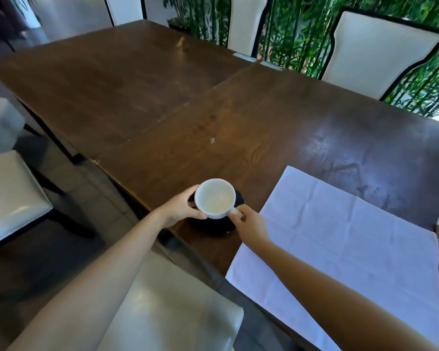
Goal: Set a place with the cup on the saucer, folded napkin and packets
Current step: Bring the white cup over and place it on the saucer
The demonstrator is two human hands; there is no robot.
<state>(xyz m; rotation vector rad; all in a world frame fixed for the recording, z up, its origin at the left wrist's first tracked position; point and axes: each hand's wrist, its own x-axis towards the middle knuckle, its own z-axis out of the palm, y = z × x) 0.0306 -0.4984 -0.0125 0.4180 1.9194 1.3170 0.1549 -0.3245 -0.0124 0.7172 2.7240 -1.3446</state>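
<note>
Cup (215,198), round, glossy, on dark saucer (213,225)

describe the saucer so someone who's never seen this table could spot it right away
Start at the long dark wooden table and go to its near edge, left of the spread white cloth napkin. The round black saucer lies there beneath the white ceramic cup, the only dark dish.

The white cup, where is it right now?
The white cup sits over the dark saucer near the table's front edge, held between the left hand and right hand, left of the unfolded napkin.
</note>
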